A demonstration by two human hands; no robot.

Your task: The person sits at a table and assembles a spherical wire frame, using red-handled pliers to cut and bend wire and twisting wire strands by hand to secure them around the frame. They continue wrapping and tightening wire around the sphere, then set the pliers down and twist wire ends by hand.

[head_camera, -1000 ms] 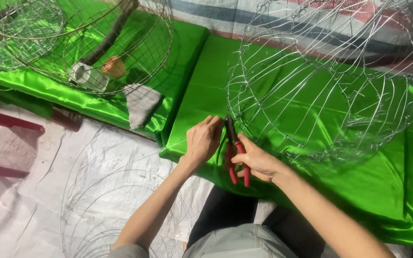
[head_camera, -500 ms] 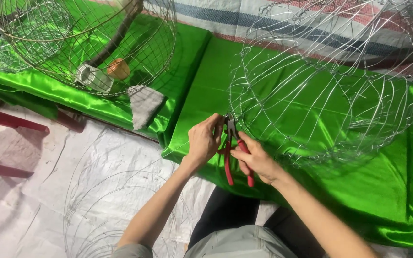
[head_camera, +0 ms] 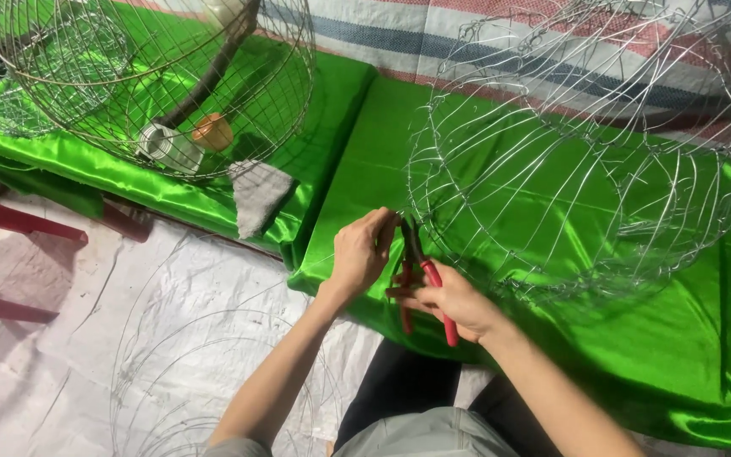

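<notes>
Both hands have edged slightly closer to the wire frame's rim since a second ago. Red-handled pliers (head_camera: 423, 283), clenched in the right hand (head_camera: 454, 303), meet the wire basket frame (head_camera: 577, 169) on the green satin cloth (head_camera: 636, 338). Left hand (head_camera: 364, 250) pinches the wire beside the pliers. A second wire cage (head_camera: 154, 76) stands well apart.

My left hand (head_camera: 364, 252) is curled, fingertips pinched together at the nose of the pliers (head_camera: 423, 275). My right hand (head_camera: 453, 302) sits just below it, wrapped around the red handles, thumb on top. Both forearms angle up from my lap and converge there, wrists nearly touching.
</notes>
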